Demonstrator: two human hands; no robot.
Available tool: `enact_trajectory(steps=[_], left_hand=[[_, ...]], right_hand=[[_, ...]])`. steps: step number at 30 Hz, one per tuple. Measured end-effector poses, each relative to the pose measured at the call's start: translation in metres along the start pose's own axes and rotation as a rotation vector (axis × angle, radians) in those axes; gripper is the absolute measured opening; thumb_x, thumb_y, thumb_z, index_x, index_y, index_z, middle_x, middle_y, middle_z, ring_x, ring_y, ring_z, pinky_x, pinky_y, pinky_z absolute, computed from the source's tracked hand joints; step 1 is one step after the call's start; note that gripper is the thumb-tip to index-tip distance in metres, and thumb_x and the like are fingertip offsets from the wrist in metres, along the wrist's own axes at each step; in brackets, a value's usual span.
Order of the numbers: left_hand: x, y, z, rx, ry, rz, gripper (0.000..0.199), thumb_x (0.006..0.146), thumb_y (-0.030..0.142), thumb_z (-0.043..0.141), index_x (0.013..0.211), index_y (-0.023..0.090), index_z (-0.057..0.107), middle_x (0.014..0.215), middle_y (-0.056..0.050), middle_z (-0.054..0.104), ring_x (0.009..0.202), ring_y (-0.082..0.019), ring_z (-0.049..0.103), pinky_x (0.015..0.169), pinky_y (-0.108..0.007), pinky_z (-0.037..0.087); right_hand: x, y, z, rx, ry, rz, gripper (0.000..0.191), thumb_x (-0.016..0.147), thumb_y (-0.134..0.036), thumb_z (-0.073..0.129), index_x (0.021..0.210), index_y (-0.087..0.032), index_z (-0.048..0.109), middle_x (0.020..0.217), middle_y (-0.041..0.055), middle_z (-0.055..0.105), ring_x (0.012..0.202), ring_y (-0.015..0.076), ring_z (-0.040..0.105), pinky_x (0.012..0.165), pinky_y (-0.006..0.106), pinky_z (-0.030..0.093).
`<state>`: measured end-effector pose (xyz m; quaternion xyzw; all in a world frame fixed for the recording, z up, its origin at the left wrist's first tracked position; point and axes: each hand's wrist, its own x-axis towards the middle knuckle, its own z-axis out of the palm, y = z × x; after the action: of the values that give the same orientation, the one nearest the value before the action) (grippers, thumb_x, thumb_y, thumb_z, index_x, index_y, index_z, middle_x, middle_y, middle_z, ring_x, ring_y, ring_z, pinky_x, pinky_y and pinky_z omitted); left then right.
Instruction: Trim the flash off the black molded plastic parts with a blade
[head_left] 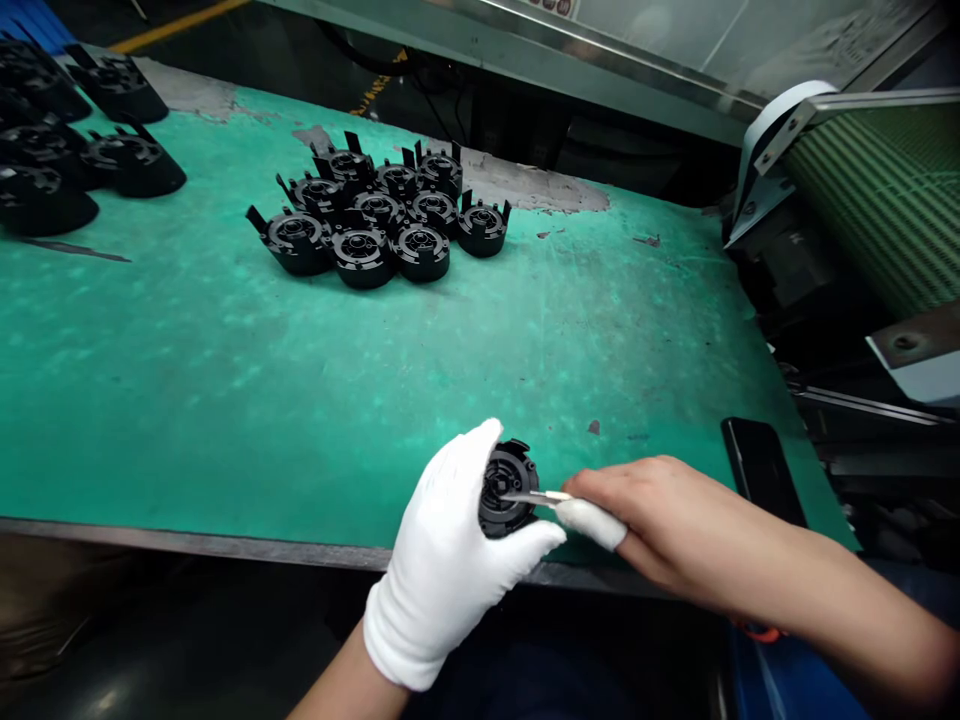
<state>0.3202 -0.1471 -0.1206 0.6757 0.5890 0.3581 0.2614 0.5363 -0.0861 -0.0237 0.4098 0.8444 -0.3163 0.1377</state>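
In a white glove, my left hand (450,540) is closed around a round black plastic part (506,485) near the front edge of the table. Ridges and a central hub show on the part's upward face. My bare right hand (645,510), its thumb wrapped in a white cover, grips a thin knife (536,497) with a pale handle. The blade lies across the part's face, its tip by the hub. Most of the knife's handle is hidden inside my right hand.
Several black round parts with upright tabs (375,215) stand grouped on the green table (337,400). Larger black parts (142,160) sit at the far left. A black phone-like object (761,465) lies at right, beside a green mesh conveyor belt (885,190).
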Motion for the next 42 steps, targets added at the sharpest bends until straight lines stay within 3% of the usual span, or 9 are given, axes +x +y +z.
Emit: enact_trajectory(steps=[3,6,9,15,26,34,42], left_hand=[[0.000,0.000,0.000,0.014,0.001,0.018,0.093,0.075,0.060,0.078,0.149,0.022,0.036,0.144,-0.012,0.056,0.134,-0.028,0.054,0.115,-0.047,0.047],[0.000,0.001,0.000,0.024,0.002,0.012,0.092,0.075,0.059,0.078,0.148,0.021,0.037,0.144,-0.012,0.056,0.134,-0.028,0.054,0.115,-0.047,0.047],[0.001,0.002,0.000,0.028,-0.005,-0.016,0.090,0.076,0.057,0.078,0.148,0.021,0.038,0.144,-0.012,0.056,0.134,-0.028,0.055,0.114,-0.047,0.048],[0.002,0.005,-0.001,0.035,-0.012,-0.026,0.090,0.075,0.056,0.079,0.147,0.021,0.039,0.143,-0.012,0.057,0.133,-0.029,0.055,0.114,-0.048,0.048],[0.002,0.005,-0.002,0.061,-0.013,-0.005,0.089,0.075,0.055,0.079,0.147,0.021,0.038,0.142,-0.012,0.057,0.132,-0.029,0.056,0.113,-0.048,0.049],[0.003,0.005,-0.001,0.056,-0.008,0.002,0.087,0.077,0.056,0.078,0.146,0.021,0.039,0.142,-0.012,0.057,0.132,-0.029,0.057,0.113,-0.048,0.049],[0.001,0.004,-0.001,0.056,-0.016,0.016,0.089,0.077,0.057,0.077,0.147,0.020,0.038,0.142,-0.013,0.056,0.133,-0.029,0.055,0.114,-0.048,0.048]], right_hand=[[0.002,0.008,-0.001,-0.032,0.135,0.006,0.020,0.102,-0.024,0.045,0.108,-0.028,0.064,0.092,0.0002,0.071,0.083,0.0209,0.068,0.069,0.030,0.043],[0.008,0.014,-0.001,-0.128,0.159,-0.002,0.024,0.104,-0.027,0.045,0.119,-0.031,0.064,0.098,0.0008,0.073,0.092,0.0222,0.069,0.071,0.031,0.043],[0.014,0.014,-0.002,-0.199,0.122,-0.019,0.025,0.104,-0.026,0.047,0.120,-0.030,0.065,0.094,0.0005,0.072,0.088,0.0221,0.069,0.066,0.031,0.040],[0.022,0.012,-0.005,-0.317,0.172,-0.019,0.027,0.102,-0.026,0.048,0.123,-0.031,0.065,0.088,-0.0002,0.071,0.077,0.0213,0.068,0.057,0.033,0.030],[0.026,0.014,-0.013,-0.270,0.137,-0.053,0.021,0.102,-0.031,0.050,0.107,-0.030,0.069,0.077,-0.0018,0.066,0.068,0.0184,0.062,0.058,0.031,0.029],[0.028,0.013,-0.014,-0.320,0.139,-0.043,0.022,0.102,-0.029,0.048,0.110,-0.029,0.068,0.078,-0.0002,0.067,0.069,0.0196,0.063,0.056,0.031,0.024],[0.011,0.008,-0.002,-0.197,0.025,0.034,0.016,0.097,-0.020,0.049,0.097,-0.027,0.063,0.078,-0.0001,0.072,0.072,0.0227,0.068,0.058,0.031,0.027]])
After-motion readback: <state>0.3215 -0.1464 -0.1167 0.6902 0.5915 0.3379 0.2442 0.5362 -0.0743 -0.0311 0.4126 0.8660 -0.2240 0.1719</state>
